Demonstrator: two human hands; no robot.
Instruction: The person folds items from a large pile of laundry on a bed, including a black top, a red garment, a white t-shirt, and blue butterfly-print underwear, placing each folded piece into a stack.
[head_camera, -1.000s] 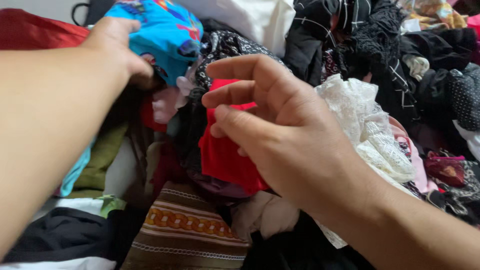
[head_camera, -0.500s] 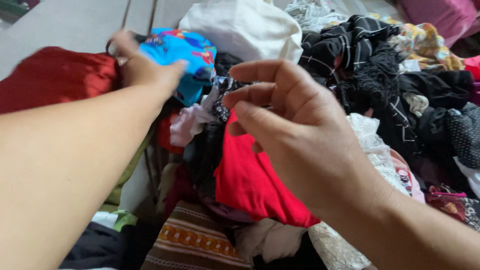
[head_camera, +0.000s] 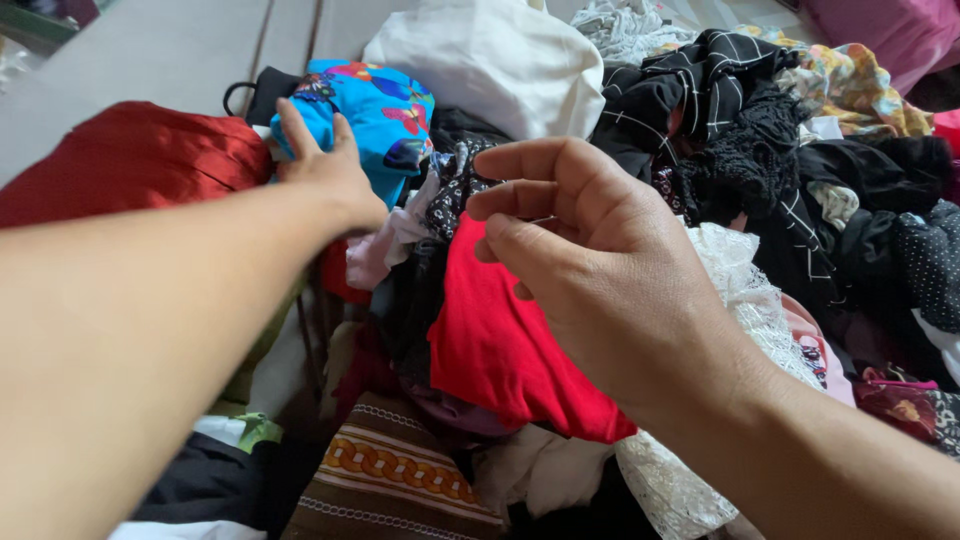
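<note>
Looks like a home laundry corner or a second-hand clothes stall, though which of the two cannot be told. Heaped loosely with unfolded garments of every kind: a red satin piece (head_camera: 130, 160), a turquoise butterfly-print garment (head_camera: 375, 110), a white cloth bundle (head_camera: 490, 60), a black windowpane-check fabric (head_camera: 700, 75), white lace (head_camera: 745, 300) and a brown striped woven textile (head_camera: 390, 465). Bounded at the top left by a plain grey floor (head_camera: 160, 50).
</note>
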